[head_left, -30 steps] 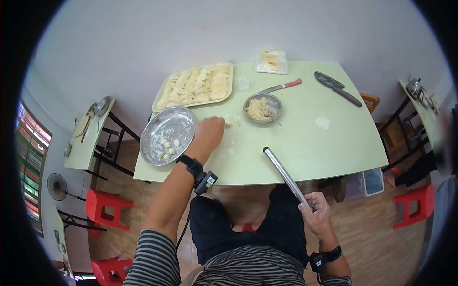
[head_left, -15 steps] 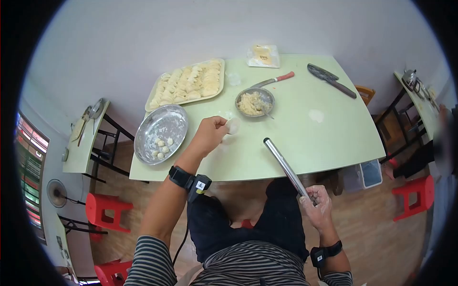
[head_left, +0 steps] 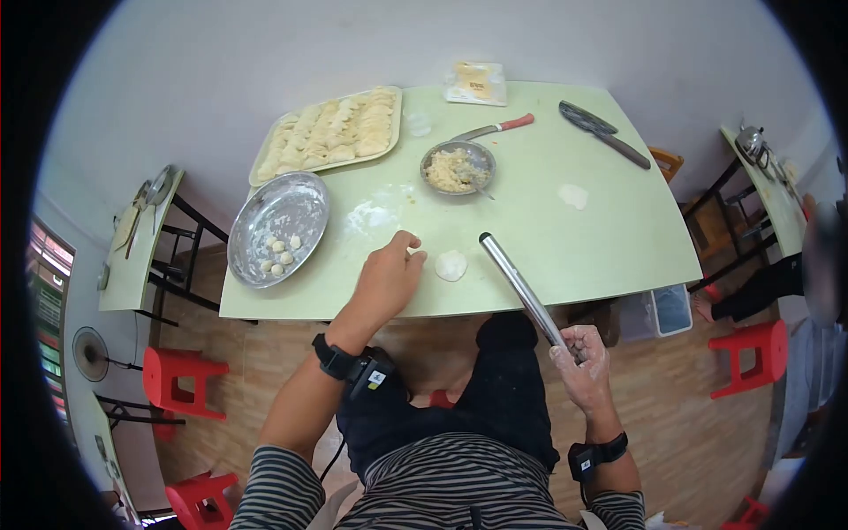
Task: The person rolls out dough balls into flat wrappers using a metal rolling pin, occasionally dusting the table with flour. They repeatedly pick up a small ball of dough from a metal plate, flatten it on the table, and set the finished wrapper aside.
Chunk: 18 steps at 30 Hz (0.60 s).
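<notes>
My left hand (head_left: 389,276) is over the table's near part, thumb and forefinger slightly apart, holding nothing. Just right of its fingertips, a round dough wrapper (head_left: 450,265) lies flat on the table. My right hand (head_left: 583,367) grips the lower end of a metal rolling pin (head_left: 526,291), whose far end is over the tabletop. Left of my left hand sits a floured metal dish (head_left: 305,208) with several small dough balls (head_left: 278,250). A bowl of filling (head_left: 455,168) with a spoon in it stands beyond the wrapper.
A tray of dumplings (head_left: 331,132) is at the back left. Behind the bowl lie a red-handled knife (head_left: 495,127) and a packet (head_left: 475,83). A dark-handled tool (head_left: 605,135) and another flat dough piece (head_left: 573,196) are on the right. A person's leg (head_left: 760,287) shows far right.
The wrapper that was between my left fingers now lies on the table. My left hand has let go and moved slightly nearer. The view has shifted; my right hand still grips the pin.
</notes>
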Each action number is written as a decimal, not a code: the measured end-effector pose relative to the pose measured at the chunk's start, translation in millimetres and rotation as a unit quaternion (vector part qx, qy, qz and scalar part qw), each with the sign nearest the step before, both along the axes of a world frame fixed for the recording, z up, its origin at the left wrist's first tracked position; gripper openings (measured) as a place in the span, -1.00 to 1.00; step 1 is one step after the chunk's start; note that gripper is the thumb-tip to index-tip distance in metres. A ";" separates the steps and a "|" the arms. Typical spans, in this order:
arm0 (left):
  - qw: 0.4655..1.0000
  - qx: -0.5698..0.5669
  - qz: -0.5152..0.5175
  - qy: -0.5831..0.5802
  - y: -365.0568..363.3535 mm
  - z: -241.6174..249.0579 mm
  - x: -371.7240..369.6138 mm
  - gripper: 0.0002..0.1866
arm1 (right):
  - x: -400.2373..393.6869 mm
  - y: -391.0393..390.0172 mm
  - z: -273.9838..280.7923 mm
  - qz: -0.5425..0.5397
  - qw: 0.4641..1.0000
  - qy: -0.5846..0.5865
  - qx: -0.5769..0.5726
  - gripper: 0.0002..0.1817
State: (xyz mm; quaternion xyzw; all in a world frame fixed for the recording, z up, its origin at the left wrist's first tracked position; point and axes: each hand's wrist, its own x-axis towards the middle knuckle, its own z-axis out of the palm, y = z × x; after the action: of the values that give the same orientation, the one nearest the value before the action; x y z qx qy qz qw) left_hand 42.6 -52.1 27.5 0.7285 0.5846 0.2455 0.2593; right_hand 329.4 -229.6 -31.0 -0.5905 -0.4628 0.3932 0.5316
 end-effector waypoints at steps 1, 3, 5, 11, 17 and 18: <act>0.999 0.034 -0.017 -0.004 -3.2 -0.9 -5.9 -0.72 | -0.6 1.6 0.3 0.004 1.000 -0.001 -0.009 -0.76; 0.997 0.066 -0.033 -0.007 -9.0 -1.1 -14.8 -0.71 | -2.9 7.0 2.2 0.015 0.999 -0.042 -0.004 -0.76; 0.982 0.140 -0.113 0.048 -15.0 1.2 -20.9 -0.60 | -8.3 13.3 9.4 0.027 0.996 -0.084 0.000 -0.76; 0.934 0.180 -0.237 0.199 -18.7 -9.0 -18.7 -0.42 | -29.0 30.2 37.8 0.113 0.970 -0.213 0.034 -0.77; 0.921 0.149 -0.269 0.239 -12.0 -6.6 -11.4 -0.18 | -21.6 42.5 35.3 0.082 0.909 -0.388 0.127 -0.76; 0.921 0.147 -0.269 0.240 -8.6 -6.6 -8.4 -0.18 | -21.1 43.1 35.5 0.083 0.910 -0.387 0.125 -0.76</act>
State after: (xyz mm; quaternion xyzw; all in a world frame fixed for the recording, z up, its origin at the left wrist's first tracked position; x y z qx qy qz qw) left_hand 34.2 -60.8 20.9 0.9253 0.3687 0.0670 0.0577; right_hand 308.3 -186.5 4.5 -0.5846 -0.7248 0.1159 0.3458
